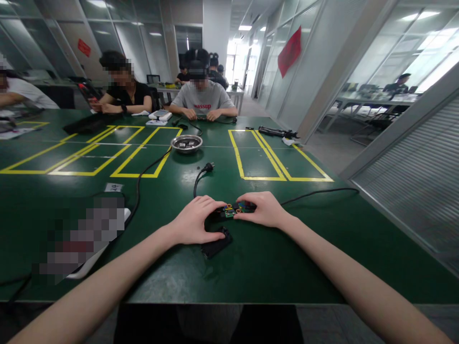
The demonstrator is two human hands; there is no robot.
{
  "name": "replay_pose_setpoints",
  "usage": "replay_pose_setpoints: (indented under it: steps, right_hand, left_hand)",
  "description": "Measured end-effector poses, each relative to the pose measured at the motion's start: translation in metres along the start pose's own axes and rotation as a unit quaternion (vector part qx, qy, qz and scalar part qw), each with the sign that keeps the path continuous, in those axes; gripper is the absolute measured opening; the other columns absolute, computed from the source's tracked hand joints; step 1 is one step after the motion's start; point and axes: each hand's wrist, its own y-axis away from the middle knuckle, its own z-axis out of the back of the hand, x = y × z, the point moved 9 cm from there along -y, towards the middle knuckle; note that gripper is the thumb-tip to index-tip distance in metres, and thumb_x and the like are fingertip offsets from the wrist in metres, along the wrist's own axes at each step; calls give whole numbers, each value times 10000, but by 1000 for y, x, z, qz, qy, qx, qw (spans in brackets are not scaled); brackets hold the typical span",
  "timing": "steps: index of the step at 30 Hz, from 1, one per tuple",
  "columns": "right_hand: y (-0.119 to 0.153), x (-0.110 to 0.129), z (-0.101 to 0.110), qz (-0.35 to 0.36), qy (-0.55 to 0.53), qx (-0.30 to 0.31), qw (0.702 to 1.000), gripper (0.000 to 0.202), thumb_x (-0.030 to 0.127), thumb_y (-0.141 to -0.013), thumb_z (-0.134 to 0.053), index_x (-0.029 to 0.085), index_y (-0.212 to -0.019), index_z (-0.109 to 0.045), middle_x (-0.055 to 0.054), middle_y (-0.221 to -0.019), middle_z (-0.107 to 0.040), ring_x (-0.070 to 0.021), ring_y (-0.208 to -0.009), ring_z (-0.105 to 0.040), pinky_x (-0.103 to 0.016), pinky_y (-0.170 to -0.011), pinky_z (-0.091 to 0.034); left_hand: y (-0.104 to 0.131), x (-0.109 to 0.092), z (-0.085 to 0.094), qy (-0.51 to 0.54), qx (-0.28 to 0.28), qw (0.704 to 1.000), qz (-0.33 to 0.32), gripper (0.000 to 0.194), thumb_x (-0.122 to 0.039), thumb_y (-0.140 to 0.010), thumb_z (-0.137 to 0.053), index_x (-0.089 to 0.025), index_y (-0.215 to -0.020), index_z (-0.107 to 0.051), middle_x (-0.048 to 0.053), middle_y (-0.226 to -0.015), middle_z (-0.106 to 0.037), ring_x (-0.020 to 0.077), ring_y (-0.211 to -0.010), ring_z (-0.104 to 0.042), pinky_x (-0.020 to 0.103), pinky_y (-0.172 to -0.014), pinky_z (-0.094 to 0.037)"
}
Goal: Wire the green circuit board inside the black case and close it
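Note:
A small green circuit board (230,212) with copper-coloured coils lies between my hands near the middle of the green table. My right hand (263,209) pinches its right side between thumb and fingers. The fingertips of my left hand (195,220) touch its left end, while the thumb, spread apart, rests on a black plastic casing (216,243) just below. Black cables run from both sides of the board, one ending in a plug (208,166) beyond my left hand. My palms hide part of the cables.
A metal bowl (187,144) with small parts stands farther back, beside yellow tape outlines (263,179). A blurred-out object on a white base (86,265) lies left. Across the table (304,267) sit other people; a black tool-like object (278,133) lies back right.

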Motion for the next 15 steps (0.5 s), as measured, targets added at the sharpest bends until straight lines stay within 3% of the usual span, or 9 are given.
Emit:
replay_pose_setpoints:
  steps: [3,6,15]
  right_hand:
    - [2,-7,3,-22,-12,-2,1000,432,628,-848,-761,200,-903,-756,-33,-713,-750,-172,-601,-680,-258,-585,-429]
    - [3,-3,-1,-6,-37,13,999,428,617,-877,-737,189,-886,-756,-40,-717,-754,-159,-585,-663,-253,-585,-418]
    - [-1,17,-28,42,-8,76,996,434,616,-928,-685,189,-857,-725,-36,-656,-715,-178,-597,-670,-252,-572,-362]
  left_hand:
    - [0,2,1,-19,8,1000,3,734,-512,-767,-841,-222,-1384,-571,106,-1227,-695,316,-1157,-620,468,-1031,-475]
    - [0,5,2,-24,12,1000,7,749,-525,-771,-840,-231,-1405,-571,108,-1274,-688,317,-1199,-612,467,-1056,-461]
    - [-5,12,6,-54,-9,999,-1,643,-691,-690,-855,-229,-1127,-760,93,-1206,-748,310,-1198,-633,458,-1057,-456]
